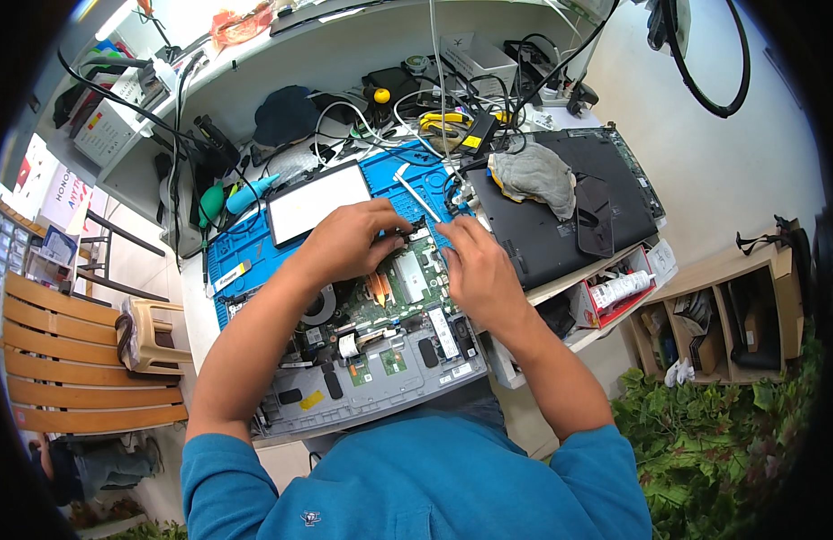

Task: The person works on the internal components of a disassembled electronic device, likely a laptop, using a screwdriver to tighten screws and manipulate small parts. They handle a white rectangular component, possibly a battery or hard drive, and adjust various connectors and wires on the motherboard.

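An opened laptop base (407,387) lies in front of me with its green circuit board (349,301) and inner parts exposed. My left hand (353,238) reaches over the board's far edge, thumb and fingers closed together beside a small dark part. Whatever sits between those fingertips is hidden. My right hand (478,270) is closed at the board's right side, gripping a slim pale rod-like tool (418,198). That tool slants up and to the left from the fingers, over the blue work mat (380,166).
To the right, a grey cloth (535,175) lies on a dark laptop (552,234). A white-faced panel (313,202) rests left on the mat, near a blue bottle (252,193). Tangled cables (443,121) crowd the back. Below right stands a red-and-white box (606,297).
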Tool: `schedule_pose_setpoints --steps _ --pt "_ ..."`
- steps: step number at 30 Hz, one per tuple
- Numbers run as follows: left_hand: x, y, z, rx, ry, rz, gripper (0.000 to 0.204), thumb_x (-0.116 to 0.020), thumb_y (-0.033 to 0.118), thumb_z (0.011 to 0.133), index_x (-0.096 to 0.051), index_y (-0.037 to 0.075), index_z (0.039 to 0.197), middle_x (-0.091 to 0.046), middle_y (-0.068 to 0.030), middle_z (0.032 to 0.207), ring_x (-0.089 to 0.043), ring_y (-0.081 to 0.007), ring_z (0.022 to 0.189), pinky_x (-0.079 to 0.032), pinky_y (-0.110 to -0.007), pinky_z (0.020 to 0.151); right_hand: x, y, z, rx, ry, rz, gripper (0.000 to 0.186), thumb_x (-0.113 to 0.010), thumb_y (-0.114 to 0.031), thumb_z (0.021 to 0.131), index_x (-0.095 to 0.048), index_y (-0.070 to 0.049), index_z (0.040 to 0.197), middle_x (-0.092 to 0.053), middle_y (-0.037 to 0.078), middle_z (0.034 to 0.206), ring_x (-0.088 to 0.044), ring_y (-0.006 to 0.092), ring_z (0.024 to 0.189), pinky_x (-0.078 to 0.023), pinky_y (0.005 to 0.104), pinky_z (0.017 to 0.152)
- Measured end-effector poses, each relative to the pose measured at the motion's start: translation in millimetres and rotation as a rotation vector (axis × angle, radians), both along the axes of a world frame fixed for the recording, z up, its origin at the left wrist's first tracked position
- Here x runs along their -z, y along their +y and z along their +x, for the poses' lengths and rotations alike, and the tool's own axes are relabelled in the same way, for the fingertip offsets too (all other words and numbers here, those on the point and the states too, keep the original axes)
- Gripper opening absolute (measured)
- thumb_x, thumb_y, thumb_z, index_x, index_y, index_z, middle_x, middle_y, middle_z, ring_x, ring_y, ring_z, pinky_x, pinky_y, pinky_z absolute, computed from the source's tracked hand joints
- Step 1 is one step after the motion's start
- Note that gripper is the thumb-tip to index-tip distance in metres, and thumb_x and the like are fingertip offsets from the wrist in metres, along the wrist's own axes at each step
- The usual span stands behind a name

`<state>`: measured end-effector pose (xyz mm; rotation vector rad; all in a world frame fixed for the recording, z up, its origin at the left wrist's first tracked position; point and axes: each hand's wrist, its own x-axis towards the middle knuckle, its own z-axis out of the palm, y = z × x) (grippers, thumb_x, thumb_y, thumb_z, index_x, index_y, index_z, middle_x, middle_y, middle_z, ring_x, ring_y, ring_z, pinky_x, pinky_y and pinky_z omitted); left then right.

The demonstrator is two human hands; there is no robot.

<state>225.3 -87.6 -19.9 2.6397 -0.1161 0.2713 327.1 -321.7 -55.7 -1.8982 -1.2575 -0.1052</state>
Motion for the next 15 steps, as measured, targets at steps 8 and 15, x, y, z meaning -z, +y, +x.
schedule_pose_setpoints --steps 8,15 --pt "3 -3 19 -0.167 0.048 0.018 0.019 -0.087 0.019 0.09 -0.082 0.009 0.106 -0.08 -0.01 0.097 -0.077 -0.0337 0.09 -0.061 -0.043 0.082 -15 47 53 -0.153 -0.221 -0.318 0.03 -0.07 0.008 0.086 -0.072 0.002 0.115 -0.07 0.018 0.121 -0.069 0.0392 0.119 -0.06 0.0504 0.101" --pt "15 3 36 -0.079 0.03 0.076 0.015 -0.083 0.017 0.081 -0.078 0.008 0.093 -0.08 -0.0109 0.093 -0.078 -0.0353 0.087 -0.061 -0.047 0.078 -17 60 64 -0.247 -0.293 -0.357 0.022 -0.078 0.004 0.081 -0.075 -0.001 0.103 -0.074 0.016 0.113 -0.072 0.0379 0.115 -0.061 0.05 0.098"
